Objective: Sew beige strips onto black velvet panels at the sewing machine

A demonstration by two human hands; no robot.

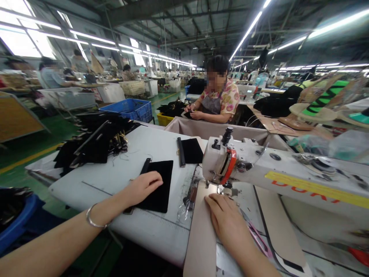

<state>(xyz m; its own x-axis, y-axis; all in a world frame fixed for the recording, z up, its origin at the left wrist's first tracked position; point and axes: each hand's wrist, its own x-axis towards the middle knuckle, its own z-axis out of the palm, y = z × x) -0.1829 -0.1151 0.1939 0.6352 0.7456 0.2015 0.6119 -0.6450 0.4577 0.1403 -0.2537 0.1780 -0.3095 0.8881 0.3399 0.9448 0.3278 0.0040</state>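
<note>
My left hand, with a silver bangle at the wrist, is closed over a black fabric panel on the table left of the sewing machine. A dark bar runs along the panel's left edge and passes beneath the hand, and the undersides of the fingers are hidden. Close below the needle area of the sewing machine, my right hand lies with its fingers stretched out on a long beige strip. Pink-handled snips lie beside that hand, partly hidden by it.
Another black panel with a bar lies farther back. Black pieces are piled on the table's far left. A blue crate stands beyond, and a blue tub at lower left. Across the table, a co-worker handles a dark piece.
</note>
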